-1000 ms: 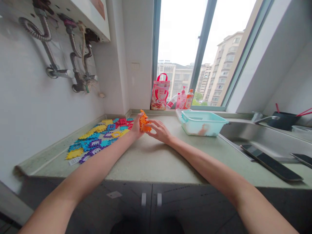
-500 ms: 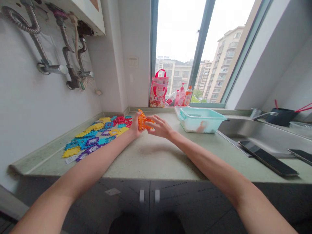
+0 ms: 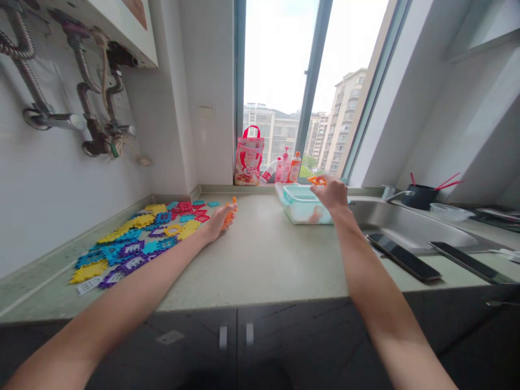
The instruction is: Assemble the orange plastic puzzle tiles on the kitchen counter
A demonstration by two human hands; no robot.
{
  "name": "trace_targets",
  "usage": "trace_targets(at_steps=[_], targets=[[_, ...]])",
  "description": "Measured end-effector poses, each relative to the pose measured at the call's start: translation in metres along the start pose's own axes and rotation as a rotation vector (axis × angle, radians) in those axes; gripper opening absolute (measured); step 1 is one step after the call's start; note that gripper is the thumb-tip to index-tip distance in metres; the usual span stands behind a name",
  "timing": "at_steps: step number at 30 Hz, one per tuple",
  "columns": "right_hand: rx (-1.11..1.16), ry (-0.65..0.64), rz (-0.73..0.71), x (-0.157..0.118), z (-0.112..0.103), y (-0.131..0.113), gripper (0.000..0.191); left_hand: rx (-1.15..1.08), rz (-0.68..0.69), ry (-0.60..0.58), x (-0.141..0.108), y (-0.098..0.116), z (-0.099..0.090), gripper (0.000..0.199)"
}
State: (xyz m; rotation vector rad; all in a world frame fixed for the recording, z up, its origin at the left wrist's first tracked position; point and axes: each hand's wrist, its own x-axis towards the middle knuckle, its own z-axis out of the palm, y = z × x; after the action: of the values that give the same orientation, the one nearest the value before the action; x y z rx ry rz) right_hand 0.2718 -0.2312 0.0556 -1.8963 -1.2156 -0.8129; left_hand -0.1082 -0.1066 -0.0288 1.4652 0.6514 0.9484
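Observation:
My left hand (image 3: 219, 222) is closed around orange plastic building pieces (image 3: 229, 215), held over the counter beside a spread of flat interlocking pieces. My right hand (image 3: 333, 193) pinches an orange building piece (image 3: 317, 181) above the turquoise plastic tub (image 3: 300, 211). Its fingers partly hide the piece. Inside the tub, something orange-brown shows faintly through the wall. The spread to the left includes yellow pieces (image 3: 90, 271), blue pieces (image 3: 122, 250), purple pieces (image 3: 132, 248) and red pieces (image 3: 182, 208).
A steel sink (image 3: 410, 225) lies to the right, with two dark phone-like slabs (image 3: 404, 257) along its front edge. Pink packaging (image 3: 249, 161) and bottles (image 3: 283, 168) line the windowsill. Metal hoses (image 3: 87, 70) hang at upper left, and a black pot (image 3: 420, 196) stands behind the sink.
My right hand has parted from my left and moved right, over the tub, with an orange piece. The left hand keeps its orange pieces. The view has turned rightward.

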Motion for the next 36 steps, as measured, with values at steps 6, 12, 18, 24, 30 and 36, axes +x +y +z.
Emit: trace_targets(at_steps=[6,12,18,24,30,36], targets=[[-0.008,0.046,0.015,-0.001,-0.012,0.002,0.051,0.054,0.016,-0.028,-0.001,-0.001,-0.001,0.046],[0.124,0.245,-0.279,-0.013,-0.024,-0.048,0.033,0.018,0.014,-0.015,0.001,-0.003,-0.002,0.048],[0.095,-0.535,-0.529,-0.06,0.013,-0.117,0.032,0.08,0.089,0.006,-0.001,0.001,-0.003,0.05],[0.096,-0.848,-0.533,-0.071,0.032,-0.122,0.026,0.24,0.211,0.026,-0.01,0.014,0.008,0.049],[0.11,-0.979,-0.523,-0.075,0.043,-0.117,0.022,0.487,0.401,-0.051,0.015,0.05,0.06,0.04],[0.159,-0.935,-0.541,-0.079,0.05,-0.118,0.029,0.91,0.509,0.039,0.084,0.077,0.16,0.047]])
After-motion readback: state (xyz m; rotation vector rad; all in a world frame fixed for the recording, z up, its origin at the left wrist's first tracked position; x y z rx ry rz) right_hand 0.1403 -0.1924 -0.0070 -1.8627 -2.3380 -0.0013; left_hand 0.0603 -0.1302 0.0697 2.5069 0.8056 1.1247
